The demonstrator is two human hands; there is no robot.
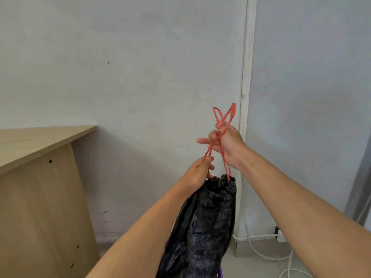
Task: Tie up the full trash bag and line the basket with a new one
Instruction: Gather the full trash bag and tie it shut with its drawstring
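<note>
Above one bag [210,217], two drawstrings [217,137] (crossed)

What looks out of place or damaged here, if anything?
Nothing stands out. The black bag hangs cinched, with no tear or spill showing. The left hand and right hand hold the red drawstrings crossed, not yet knotted.

Bag [212,221]: hangs centre, in front of the wall [124,77].
Drawstrings [220,135]: rise from the bag's mouth, crossing above it.
Left hand [197,173]: below right hand [226,143], both on the strings.
Tabletop [40,137]: far left.
Cables [281,257]: on the floor, right; perhaps a basket rim under the bag.
</note>
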